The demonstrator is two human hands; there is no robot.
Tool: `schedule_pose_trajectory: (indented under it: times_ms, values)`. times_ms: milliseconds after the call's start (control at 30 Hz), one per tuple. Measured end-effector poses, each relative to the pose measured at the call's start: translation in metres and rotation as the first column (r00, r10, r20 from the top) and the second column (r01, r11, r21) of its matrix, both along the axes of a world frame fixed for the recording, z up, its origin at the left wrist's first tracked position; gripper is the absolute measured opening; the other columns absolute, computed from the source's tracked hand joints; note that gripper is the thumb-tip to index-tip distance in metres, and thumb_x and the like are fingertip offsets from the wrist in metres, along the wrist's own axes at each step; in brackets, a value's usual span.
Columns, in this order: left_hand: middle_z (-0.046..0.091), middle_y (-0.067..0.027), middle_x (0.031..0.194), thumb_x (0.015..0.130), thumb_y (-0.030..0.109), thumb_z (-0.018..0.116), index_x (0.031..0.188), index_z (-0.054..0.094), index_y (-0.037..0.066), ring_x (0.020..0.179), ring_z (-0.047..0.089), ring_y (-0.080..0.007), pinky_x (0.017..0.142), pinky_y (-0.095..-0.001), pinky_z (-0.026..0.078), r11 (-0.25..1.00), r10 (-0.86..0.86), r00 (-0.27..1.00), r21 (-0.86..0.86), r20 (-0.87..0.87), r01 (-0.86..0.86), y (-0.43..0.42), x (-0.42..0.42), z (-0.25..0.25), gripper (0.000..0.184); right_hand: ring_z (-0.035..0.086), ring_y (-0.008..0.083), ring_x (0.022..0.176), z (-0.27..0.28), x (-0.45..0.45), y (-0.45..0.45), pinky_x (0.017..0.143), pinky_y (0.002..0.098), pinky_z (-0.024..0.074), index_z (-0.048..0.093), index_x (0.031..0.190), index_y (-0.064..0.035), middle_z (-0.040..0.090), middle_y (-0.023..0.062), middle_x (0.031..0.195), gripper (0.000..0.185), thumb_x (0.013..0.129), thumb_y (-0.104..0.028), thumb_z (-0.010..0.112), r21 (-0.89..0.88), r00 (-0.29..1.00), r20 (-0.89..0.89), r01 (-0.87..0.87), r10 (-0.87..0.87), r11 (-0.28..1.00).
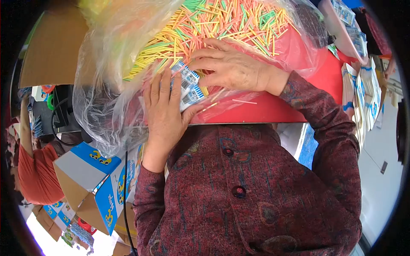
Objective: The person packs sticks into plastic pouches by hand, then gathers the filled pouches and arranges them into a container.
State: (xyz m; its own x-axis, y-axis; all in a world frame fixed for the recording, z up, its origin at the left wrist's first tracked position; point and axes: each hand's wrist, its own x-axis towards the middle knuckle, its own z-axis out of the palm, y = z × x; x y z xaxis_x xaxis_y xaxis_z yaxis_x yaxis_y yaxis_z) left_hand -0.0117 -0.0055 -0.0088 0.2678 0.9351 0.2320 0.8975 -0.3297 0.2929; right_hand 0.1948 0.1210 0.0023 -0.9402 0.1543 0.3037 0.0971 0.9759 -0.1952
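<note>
My left hand [164, 102] lies over small blue-and-white printed packets [189, 83], its fingers stretched on their left side and its thumb at their lower edge. The packets appear to overlap, and their left part is hidden under my fingers. My right hand [235, 70] is just to the right of the packets, fingers apart and curved, with nothing plainly held. Its fingertips reach the near edge of a heap of thin pink, yellow and green sticks [222, 21]. A few yellow sticks show between the packets and my right thumb.
The heap lies in a large clear plastic bag [106, 94] on a red table [273, 109]. A pink tub [337, 25] of packets and stacked printed paper or cartons [363, 94] stand at right. At left are cardboard boxes [92, 170] and another person's red sleeve [38, 175].
</note>
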Motion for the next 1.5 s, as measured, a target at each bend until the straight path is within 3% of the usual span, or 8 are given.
schedule_pose_trajectory:
  times_ms: [200,333,400,533,967,1100,1267,1500]
  values:
    - [0.039,-0.0204,0.141,0.078,0.050,0.064,0.132,0.045,-0.001,0.129,0.035,-0.0387,0.105,-0.0516,0.025,1.000,0.025,0.999,-0.009,-0.023,-0.025,-0.001,0.000,0.003,0.076,0.049,0.0250,0.120,-0.003,0.017,0.047,0.105,0.0476,0.0335,0.063,0.089,-0.0140,0.056,0.0053,0.119,0.016,0.073,-0.014,0.066,0.225,0.963,-0.107,0.267,-0.248,0.937]
    - [0.039,-0.0206,0.140,0.080,0.050,0.062,0.132,0.045,-0.001,0.129,0.035,-0.0385,0.106,-0.0511,0.025,1.000,0.022,0.999,0.010,-0.036,-0.021,-0.001,-0.001,-0.001,0.075,0.055,0.0244,0.108,0.018,0.023,0.010,0.103,0.0449,0.0367,0.064,0.089,-0.0135,0.060,0.0042,0.106,0.015,0.074,-0.014,0.068,-0.027,0.926,-0.238,0.296,-0.294,0.955]
    - [0.040,-0.0206,0.140,0.080,0.050,0.061,0.132,0.045,-0.001,0.129,0.035,-0.0385,0.106,-0.0509,0.025,1.000,0.021,0.999,0.008,-0.042,-0.021,-0.001,0.000,-0.002,0.075,0.058,0.0234,0.092,0.025,0.024,-0.019,0.093,0.0399,0.0424,0.064,0.089,-0.0115,0.059,0.0039,0.091,0.015,0.075,-0.014,0.069,-0.224,0.987,0.057,0.156,-0.147,0.962]
    - [0.040,-0.0207,0.139,0.081,0.050,0.060,0.131,0.045,-0.002,0.129,0.035,-0.0385,0.106,-0.0506,0.025,0.999,0.030,0.998,0.015,-0.058,-0.029,0.000,0.000,-0.002,0.074,0.056,0.0232,0.082,0.011,0.014,-0.054,0.084,0.0367,0.0443,0.064,0.088,-0.0095,0.056,0.0039,0.083,0.014,0.076,-0.015,0.068,-0.330,0.988,-0.020,0.139,-0.154,0.934]
    - [0.040,-0.0207,0.139,0.080,0.048,0.062,0.131,0.045,-0.002,0.127,0.037,-0.0380,0.106,-0.0497,0.024,0.998,0.029,0.998,0.065,-0.058,-0.026,-0.002,0.000,-0.002,0.074,0.060,0.0226,0.078,0.023,0.043,-0.058,0.074,0.0336,0.0465,0.062,0.088,-0.0064,0.061,0.0062,0.081,0.011,0.078,-0.006,0.066,-0.224,0.948,-0.137,0.252,-0.286,0.941]
    - [0.040,-0.0207,0.139,0.077,0.049,0.065,0.132,0.045,-0.002,0.127,0.037,-0.0381,0.106,-0.0499,0.024,0.998,0.019,0.999,0.058,-0.037,-0.017,-0.002,0.002,0.001,0.077,0.062,0.0183,0.075,0.071,0.123,-0.064,0.071,0.0316,0.0478,0.068,0.088,-0.0068,0.065,0.0054,0.084,0.008,0.081,-0.009,0.068,-0.571,0.800,0.170,0.556,-0.576,0.604]
    - [0.040,-0.0208,0.140,0.073,0.049,0.070,0.132,0.045,0.000,0.128,0.036,-0.0379,0.107,-0.0503,0.024,0.999,0.029,0.999,0.022,-0.030,-0.029,-0.002,0.002,0.004,0.080,0.065,0.0251,0.079,0.097,0.177,-0.111,0.069,0.0334,0.0510,0.067,0.086,-0.0038,0.066,0.0096,0.085,0.009,0.080,-0.010,0.067,-0.287,0.621,0.712,0.683,-0.327,0.672]
    - [0.040,-0.0206,0.140,0.074,0.048,0.070,0.132,0.046,0.003,0.129,0.036,-0.0377,0.107,-0.0506,0.024,0.999,0.031,0.999,0.013,-0.036,-0.030,0.000,0.004,0.003,0.078,0.063,0.0291,0.085,0.059,0.103,-0.085,0.076,0.0374,0.0499,0.066,0.092,-0.0054,0.065,0.0099,0.088,0.015,0.078,-0.009,0.068,-0.448,0.784,0.252,0.614,-0.567,0.650]
